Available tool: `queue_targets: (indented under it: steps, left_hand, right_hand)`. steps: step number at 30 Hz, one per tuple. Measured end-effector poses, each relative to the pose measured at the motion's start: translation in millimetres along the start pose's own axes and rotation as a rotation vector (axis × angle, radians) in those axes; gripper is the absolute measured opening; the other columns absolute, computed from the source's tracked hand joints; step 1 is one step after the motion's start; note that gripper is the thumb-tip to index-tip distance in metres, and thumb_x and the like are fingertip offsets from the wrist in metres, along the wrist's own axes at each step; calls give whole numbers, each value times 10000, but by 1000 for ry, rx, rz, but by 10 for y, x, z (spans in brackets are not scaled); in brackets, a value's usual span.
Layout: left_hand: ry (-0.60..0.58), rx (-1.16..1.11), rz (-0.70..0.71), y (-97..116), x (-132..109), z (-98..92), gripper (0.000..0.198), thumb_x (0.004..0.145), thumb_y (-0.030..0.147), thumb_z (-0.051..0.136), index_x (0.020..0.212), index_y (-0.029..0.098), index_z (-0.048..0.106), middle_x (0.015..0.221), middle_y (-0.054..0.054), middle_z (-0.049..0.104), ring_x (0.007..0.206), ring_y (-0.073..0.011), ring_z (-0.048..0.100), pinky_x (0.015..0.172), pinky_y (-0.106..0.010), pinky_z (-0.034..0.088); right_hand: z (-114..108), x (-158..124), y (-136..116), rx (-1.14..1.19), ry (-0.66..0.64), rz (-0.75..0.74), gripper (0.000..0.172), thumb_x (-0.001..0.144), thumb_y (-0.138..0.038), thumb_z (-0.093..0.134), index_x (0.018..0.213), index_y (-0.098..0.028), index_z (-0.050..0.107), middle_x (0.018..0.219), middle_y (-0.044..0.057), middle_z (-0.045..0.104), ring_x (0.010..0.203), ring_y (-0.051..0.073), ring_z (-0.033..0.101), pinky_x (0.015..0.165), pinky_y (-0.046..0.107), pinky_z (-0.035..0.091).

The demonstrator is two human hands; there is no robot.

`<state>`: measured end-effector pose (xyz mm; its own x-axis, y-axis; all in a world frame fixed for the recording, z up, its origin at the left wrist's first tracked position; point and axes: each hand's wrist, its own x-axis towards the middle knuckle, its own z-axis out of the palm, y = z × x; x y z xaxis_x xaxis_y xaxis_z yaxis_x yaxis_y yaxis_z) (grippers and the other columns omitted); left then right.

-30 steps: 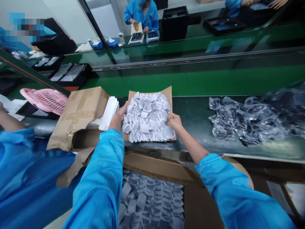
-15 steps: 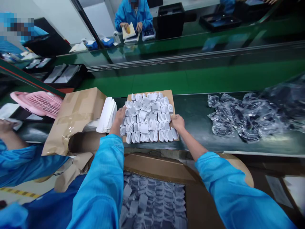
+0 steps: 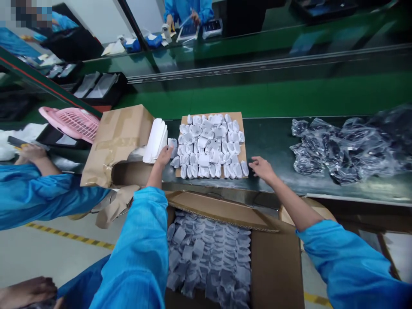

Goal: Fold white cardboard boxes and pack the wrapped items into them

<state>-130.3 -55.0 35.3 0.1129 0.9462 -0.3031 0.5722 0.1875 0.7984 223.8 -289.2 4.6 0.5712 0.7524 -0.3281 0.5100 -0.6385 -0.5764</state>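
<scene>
A brown cardboard sheet [image 3: 240,116] lies on the dark bench, covered with rows of several small white wrapped packets [image 3: 210,146]. My left hand [image 3: 165,155] rests at the sheet's left edge, fingers loosely curled and touching a packet that lies off the sheet. My right hand [image 3: 262,168] hovers just right of the sheet's near corner, fingers spread and holding nothing. Below the bench stands an open cardboard carton [image 3: 273,266] holding another layer of the same packets [image 3: 206,257].
A stack of white pieces [image 3: 156,139] leans on a taped brown box [image 3: 117,137] at left. A pink basket [image 3: 72,123] sits further left. Black parts in clear bags [image 3: 347,150] are heaped at right. A co-worker's sleeve [image 3: 48,195] reaches in from the left; a green conveyor [image 3: 289,96] runs behind.
The sheet of packets has been set down flat on the bench. My right hand let go of it and drew back to the right; my left hand slid to the left edge.
</scene>
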Motion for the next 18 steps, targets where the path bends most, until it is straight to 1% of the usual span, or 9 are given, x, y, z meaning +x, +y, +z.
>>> queue_targets:
  steps: [2, 4, 7, 10, 11, 13, 15, 16, 18]
  left_hand:
    - [23, 17, 21, 48, -95, -13, 401, 937, 405, 606, 1270, 182, 582, 1320, -109, 587, 1166, -252, 597, 980, -491, 517]
    - [51, 32, 60, 133, -226, -55, 407, 932, 401, 615, 1267, 172, 587, 1331, -113, 588, 1196, -262, 587, 1016, -522, 489]
    - [101, 36, 139, 207, -624, -210, 425, 938, 381, 602, 1308, 174, 580, 1301, -108, 634, 1211, -254, 593, 1078, -493, 447]
    - [202, 28, 191, 97, -1362, -439, 458, 961, 405, 539, 1387, 236, 533, 1295, -60, 664, 1217, -213, 604, 1091, -354, 441]
    - [254, 33, 188, 13, -1672, -512, 466, 964, 425, 521, 1395, 249, 519, 1321, -46, 650, 1241, -207, 591, 1098, -328, 432]
    - [388, 58, 132, -218, -2333, -618, 475, 983, 454, 447, 1404, 239, 487, 1378, -62, 604, 1289, -213, 556, 1125, -333, 407]
    - [494, 96, 26, -499, -2951, -634, 498, 1004, 456, 352, 1428, 206, 431, 1414, -111, 561, 1325, -235, 522, 1138, -374, 398]
    - [511, 118, -34, -643, -3208, -604, 502, 1012, 449, 308, 1436, 203, 415, 1406, -128, 564, 1316, -247, 528, 1132, -405, 406]
    - [443, 156, -137, -905, -3566, -478, 466, 1015, 434, 311, 1401, 226, 468, 1340, -128, 614, 1267, -256, 566, 1104, -431, 437]
  right_hand:
    - [19, -62, -6, -10, -18, -16, 297, 970, -350, 614, 1178, -138, 620, 1045, 57, 673, 854, 152, 669, 756, 334, 588]
    - [-21, -107, -38, -35, 6, -38, 289, 961, -328, 625, 1178, -137, 621, 1059, 60, 674, 880, 162, 668, 786, 350, 581]
    - [-212, -242, -81, -84, 79, -89, 340, 920, -222, 628, 1242, -115, 604, 1127, 109, 679, 946, 197, 665, 884, 390, 544]
    - [-438, -580, -106, -128, 130, -184, 424, 892, -192, 572, 1306, -99, 578, 1208, 156, 663, 945, 221, 660, 939, 406, 504]
    - [-486, -749, -117, -139, 132, -227, 429, 897, -209, 548, 1314, -110, 576, 1215, 155, 661, 921, 221, 660, 930, 408, 504]
    - [-507, -1153, -149, -158, 98, -322, 412, 907, -250, 516, 1297, -141, 594, 1181, 138, 680, 871, 224, 660, 888, 404, 517]
    - [-429, -1599, -193, -179, 29, -424, 377, 924, -284, 496, 1258, -170, 628, 1155, 125, 698, 921, 244, 662, 896, 406, 516]
    - [-364, -1815, -219, -191, -10, -470, 363, 940, -302, 482, 1242, -182, 643, 1163, 123, 700, 985, 257, 656, 927, 410, 507]
    - [-212, -2197, -270, -219, -85, -540, 364, 978, -332, 435, 1231, -197, 659, 1200, 122, 691, 1113, 268, 620, 1003, 411, 473]
